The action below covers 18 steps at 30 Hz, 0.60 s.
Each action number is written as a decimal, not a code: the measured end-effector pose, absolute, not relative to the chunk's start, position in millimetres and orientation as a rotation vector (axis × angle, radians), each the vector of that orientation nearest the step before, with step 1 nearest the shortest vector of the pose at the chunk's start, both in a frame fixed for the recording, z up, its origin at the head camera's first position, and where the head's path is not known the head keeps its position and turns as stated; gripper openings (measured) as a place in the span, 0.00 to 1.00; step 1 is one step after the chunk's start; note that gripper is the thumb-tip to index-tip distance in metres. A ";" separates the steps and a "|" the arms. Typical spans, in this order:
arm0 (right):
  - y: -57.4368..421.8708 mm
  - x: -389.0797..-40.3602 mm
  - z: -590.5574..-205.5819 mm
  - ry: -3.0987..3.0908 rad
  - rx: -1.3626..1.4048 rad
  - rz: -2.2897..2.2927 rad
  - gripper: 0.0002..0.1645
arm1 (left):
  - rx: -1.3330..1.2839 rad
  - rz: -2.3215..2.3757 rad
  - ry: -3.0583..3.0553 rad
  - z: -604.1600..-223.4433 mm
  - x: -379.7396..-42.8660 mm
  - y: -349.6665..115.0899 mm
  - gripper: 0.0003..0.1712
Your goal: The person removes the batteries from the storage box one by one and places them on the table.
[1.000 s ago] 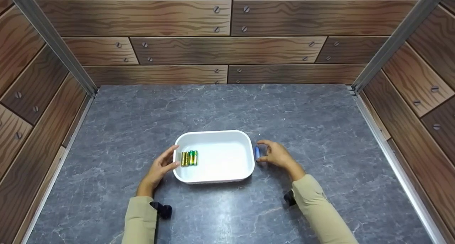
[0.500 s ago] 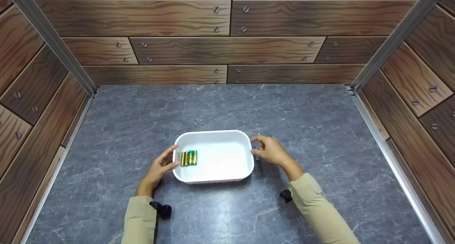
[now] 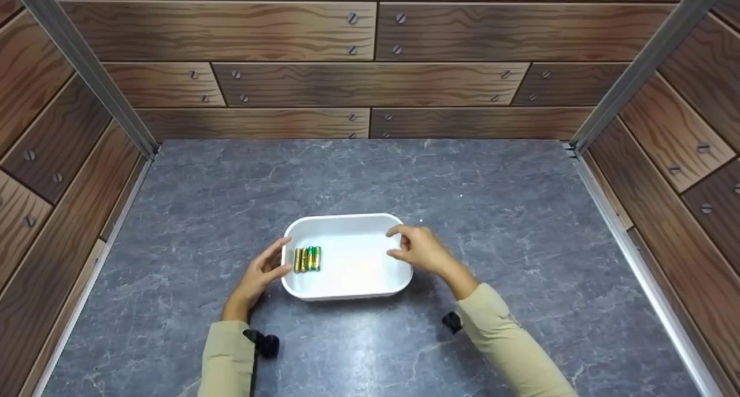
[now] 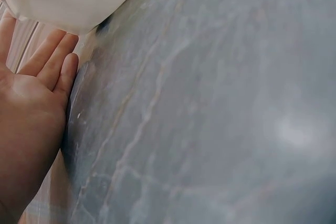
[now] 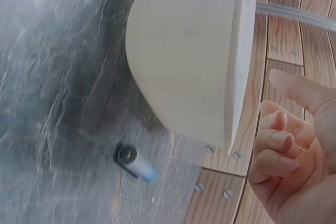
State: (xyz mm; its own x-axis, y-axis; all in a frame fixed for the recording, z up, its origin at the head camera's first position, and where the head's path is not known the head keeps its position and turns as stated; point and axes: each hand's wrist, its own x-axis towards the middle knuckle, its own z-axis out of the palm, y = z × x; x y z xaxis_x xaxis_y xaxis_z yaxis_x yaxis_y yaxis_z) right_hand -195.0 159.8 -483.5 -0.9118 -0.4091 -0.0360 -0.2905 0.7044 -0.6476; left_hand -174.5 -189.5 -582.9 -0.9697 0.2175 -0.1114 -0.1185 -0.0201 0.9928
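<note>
A white rectangular bin [image 3: 358, 270] stands on the table with several gold and green batteries [image 3: 307, 259] lying side by side near its left end. At its left rim my left hand [image 3: 258, 275] rests, thumb and fingers spread; the left wrist view shows the fingers extended against the bin's outside. My right hand [image 3: 423, 249] hovers over the right rim, thumb and index finger apart, the other fingers loosely curled, nothing between them. A blue cylinder with a dark end [image 5: 139, 165] lies on the table beside the bin in the right wrist view; the right hand hides it in the head view.
The grey marbled table [image 3: 358, 177] is bounded by wood-print panels [image 3: 451, 84] at the back and sides. Metal posts [image 3: 87, 67] stand at the rear corners. Tiny white specks [image 3: 421, 220] dot the tabletop right of the bin.
My right hand has moved left, from around the blue cylinder beside the bin to over the right rim, leaving the cylinder on the table. The left hand has stayed in place.
</note>
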 end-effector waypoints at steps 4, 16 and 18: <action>150.5 -194.3 -485.8 2.749 -0.623 -0.971 0.20 | 0.109 2.097 2.016 -583.9 -175.4 -189.4 0.38; 123.7 -191.2 -492.2 2.740 -0.724 -0.918 0.19 | 0.131 2.091 2.007 -582.1 -174.8 -188.8 0.39; 119.0 -191.0 -493.3 2.750 -0.734 -0.898 0.19 | 0.130 2.097 2.005 -582.1 -174.6 -189.3 0.39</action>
State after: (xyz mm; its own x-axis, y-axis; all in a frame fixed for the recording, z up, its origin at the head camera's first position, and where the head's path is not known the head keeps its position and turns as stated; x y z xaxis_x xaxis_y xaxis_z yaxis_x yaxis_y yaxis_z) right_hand -191.0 119.0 -493.3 -0.8675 -0.4974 0.0027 -0.4032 0.7000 -0.5895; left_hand -174.6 -189.3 -582.1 -0.9680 0.2307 -0.0983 -0.1085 -0.0321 0.9936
